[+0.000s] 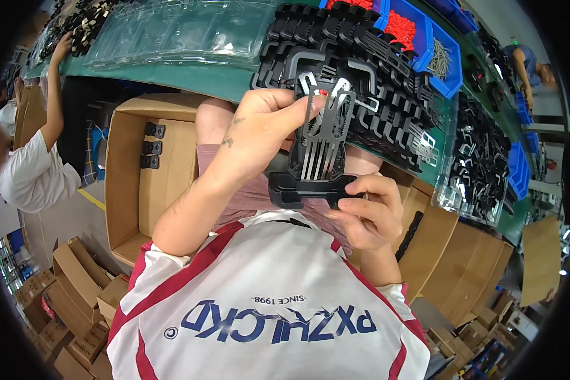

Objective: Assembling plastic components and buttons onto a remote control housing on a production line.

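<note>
Head view: the left hand [263, 123] pinches the top of a flat metal plate [323, 136] with toothed cut-outs, thumb across its upper edge. The right hand [367, 212] grips a black plastic holder [304, 187] from below — the plate's lower end sits in it. Both are held above the lap, just off the near edge of the green tabletop [209, 79]. On the tabletop lie rows of black plastic frames [373, 69], clear blister trays [171, 31] and blue bins [424, 44] — an open cardboard box [130, 183] stands below.
</note>
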`<state>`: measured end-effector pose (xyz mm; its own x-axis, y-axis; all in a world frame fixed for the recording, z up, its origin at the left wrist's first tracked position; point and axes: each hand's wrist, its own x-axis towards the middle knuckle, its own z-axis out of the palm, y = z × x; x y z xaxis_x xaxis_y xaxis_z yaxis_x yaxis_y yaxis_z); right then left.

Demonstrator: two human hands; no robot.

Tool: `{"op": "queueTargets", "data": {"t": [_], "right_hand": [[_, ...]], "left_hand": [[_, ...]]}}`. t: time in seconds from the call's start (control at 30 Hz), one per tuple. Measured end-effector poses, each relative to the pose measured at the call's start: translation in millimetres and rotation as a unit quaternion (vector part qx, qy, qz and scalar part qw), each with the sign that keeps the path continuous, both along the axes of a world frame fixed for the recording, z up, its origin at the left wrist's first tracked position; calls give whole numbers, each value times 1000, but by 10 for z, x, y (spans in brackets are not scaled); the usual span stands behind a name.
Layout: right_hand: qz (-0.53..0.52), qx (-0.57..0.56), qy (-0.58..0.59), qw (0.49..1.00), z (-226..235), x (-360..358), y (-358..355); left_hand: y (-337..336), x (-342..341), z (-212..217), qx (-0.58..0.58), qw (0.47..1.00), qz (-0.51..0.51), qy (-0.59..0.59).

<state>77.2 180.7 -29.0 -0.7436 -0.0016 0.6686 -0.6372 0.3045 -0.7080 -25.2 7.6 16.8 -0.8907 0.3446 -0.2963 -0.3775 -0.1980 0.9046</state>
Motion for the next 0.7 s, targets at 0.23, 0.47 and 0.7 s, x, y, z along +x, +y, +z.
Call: {"op": "queueTargets", "data": {"t": [0.23,0.47,0.7], "right_hand": [[-7,-9,8,1000,-29,10,14],[-10,-26,4,1000,8,-9,13],[-13,-10,7,1000,27,-5,45]], "left_hand": [[-74,11,-144,156,987,-26,-30],[-153,17,-207,168,979,-106,37],[-12,144,-152,124,982,-91,113]]}}
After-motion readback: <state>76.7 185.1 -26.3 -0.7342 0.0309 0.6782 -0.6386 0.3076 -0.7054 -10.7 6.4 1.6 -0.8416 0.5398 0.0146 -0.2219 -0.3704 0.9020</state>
